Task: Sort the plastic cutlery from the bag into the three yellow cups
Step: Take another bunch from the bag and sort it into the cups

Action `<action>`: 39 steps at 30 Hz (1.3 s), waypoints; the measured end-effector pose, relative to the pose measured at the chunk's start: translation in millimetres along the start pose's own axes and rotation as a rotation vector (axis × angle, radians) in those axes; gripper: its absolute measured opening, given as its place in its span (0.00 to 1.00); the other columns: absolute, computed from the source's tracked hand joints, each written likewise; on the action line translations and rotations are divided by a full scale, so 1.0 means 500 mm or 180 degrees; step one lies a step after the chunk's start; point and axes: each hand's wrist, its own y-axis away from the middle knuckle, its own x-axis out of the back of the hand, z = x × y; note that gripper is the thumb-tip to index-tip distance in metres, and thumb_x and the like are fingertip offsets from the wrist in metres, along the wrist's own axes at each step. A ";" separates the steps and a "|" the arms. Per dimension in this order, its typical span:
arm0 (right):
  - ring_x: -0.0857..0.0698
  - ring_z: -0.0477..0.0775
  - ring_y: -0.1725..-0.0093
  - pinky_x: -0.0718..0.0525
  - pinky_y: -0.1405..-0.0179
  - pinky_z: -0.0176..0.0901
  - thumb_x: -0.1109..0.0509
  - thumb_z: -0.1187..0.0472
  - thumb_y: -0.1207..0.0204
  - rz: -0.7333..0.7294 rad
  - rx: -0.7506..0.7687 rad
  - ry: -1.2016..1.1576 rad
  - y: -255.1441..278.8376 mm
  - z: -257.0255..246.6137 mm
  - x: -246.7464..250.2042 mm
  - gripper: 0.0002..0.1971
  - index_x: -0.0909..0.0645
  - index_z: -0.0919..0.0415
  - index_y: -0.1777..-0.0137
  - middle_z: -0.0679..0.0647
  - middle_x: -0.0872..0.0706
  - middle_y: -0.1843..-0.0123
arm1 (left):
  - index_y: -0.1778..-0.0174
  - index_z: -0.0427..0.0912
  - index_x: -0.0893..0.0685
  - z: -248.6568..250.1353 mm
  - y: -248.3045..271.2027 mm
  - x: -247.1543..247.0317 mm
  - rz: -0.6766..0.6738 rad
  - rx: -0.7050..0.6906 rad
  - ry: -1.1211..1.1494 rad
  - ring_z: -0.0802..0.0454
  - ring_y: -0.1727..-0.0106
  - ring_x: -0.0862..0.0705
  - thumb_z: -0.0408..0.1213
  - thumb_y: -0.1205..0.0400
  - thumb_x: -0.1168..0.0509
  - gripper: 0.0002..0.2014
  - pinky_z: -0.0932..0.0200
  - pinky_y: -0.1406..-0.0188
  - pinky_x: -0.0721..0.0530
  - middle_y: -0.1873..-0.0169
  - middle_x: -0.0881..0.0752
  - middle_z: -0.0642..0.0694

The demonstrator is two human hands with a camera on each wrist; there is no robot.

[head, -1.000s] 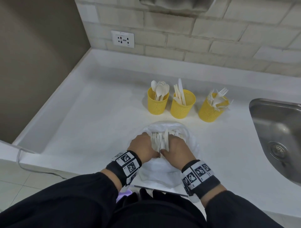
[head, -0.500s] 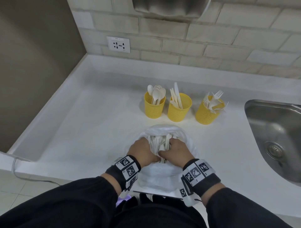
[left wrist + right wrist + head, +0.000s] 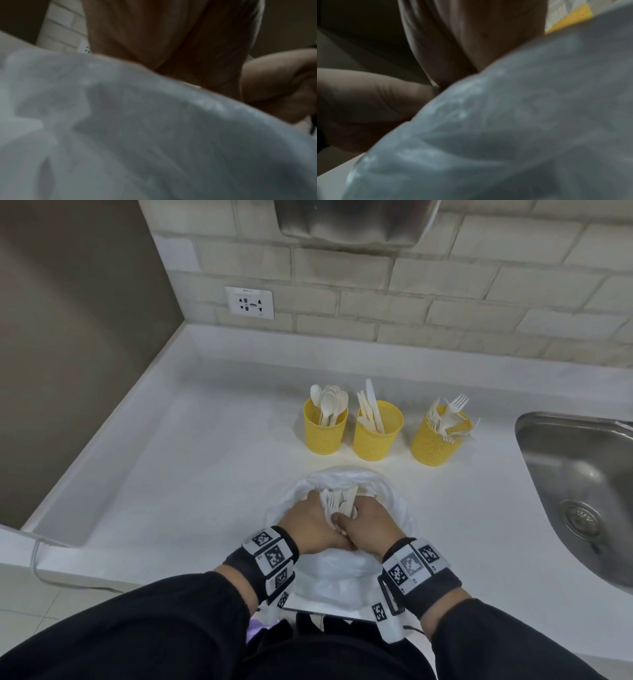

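Head view, lower centre: a bunch of plastic cutlery [image 3: 342,503] stands in the white bag [image 3: 394,501] on the counter [image 3: 205,474], clasped between left hand [image 3: 310,523] and right hand [image 3: 368,525], fingers curled round it. Above them stand three yellow cups [image 3: 376,429]; a sink [image 3: 582,491] lies at right.

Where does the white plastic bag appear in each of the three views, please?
Head: white plastic bag low centre, under both hands.
Left wrist: bag fills the lower picture.
Right wrist: bag fills the lower right.
Shared landmark: the brick wall, though blurred in the wrist views.
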 end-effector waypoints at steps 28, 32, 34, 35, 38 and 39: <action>0.12 0.58 0.65 0.12 0.61 0.51 0.37 0.53 0.12 -0.0025 -0.0364 -0.1614 0.014 -0.019 0.045 0.16 0.12 0.62 0.49 0.56 0.14 0.60 | 0.32 0.49 0.29 0.003 0.028 0.010 0.0247 0.0189 0.1060 0.54 0.54 0.16 0.37 0.30 0.23 0.32 0.60 0.64 0.22 0.50 0.15 0.50; 0.07 0.60 0.63 0.06 0.53 0.56 0.35 0.61 0.19 -0.0068 -0.0215 -0.1005 0.015 -0.009 0.047 0.11 0.11 0.65 0.53 0.60 0.07 0.62 | 0.32 0.51 0.27 0.006 0.040 0.023 0.0112 0.0007 0.1122 0.56 0.47 0.13 0.37 0.32 0.23 0.32 0.60 0.52 0.17 0.48 0.12 0.52; 0.07 0.62 0.61 0.08 0.49 0.61 0.36 0.61 0.25 -0.0096 -0.0082 -0.0832 0.018 -0.009 0.047 0.11 0.12 0.62 0.55 0.58 0.07 0.63 | 0.33 0.52 0.24 0.010 0.044 0.028 -0.0017 -0.0073 0.1156 0.57 0.47 0.12 0.40 0.37 0.24 0.34 0.56 0.46 0.14 0.50 0.11 0.55; 0.07 0.62 0.60 0.08 0.49 0.62 0.38 0.60 0.26 -0.0052 -0.0050 -0.0848 0.017 -0.010 0.048 0.11 0.13 0.61 0.57 0.58 0.07 0.64 | 0.35 0.52 0.21 0.012 0.043 0.029 -0.0090 -0.0105 0.1194 0.57 0.49 0.11 0.41 0.38 0.24 0.32 0.54 0.44 0.13 0.53 0.10 0.57; 0.09 0.65 0.62 0.08 0.61 0.57 0.40 0.64 0.22 0.0254 -0.0162 -0.1398 0.009 -0.010 0.059 0.10 0.17 0.64 0.57 0.65 0.08 0.60 | 0.50 0.53 0.12 0.018 0.044 0.031 -0.0233 -0.0187 0.1111 0.55 0.54 0.10 0.38 0.36 0.25 0.18 0.51 0.45 0.11 0.63 0.09 0.58; 0.11 0.66 0.63 0.10 0.64 0.54 0.40 0.65 0.20 0.0332 -0.0261 -0.1702 0.005 -0.010 0.066 0.10 0.17 0.66 0.55 0.67 0.10 0.60 | 0.52 0.51 0.11 0.019 0.044 0.032 -0.0264 -0.0182 0.1058 0.52 0.53 0.09 0.41 0.38 0.25 0.17 0.47 0.43 0.11 0.62 0.08 0.54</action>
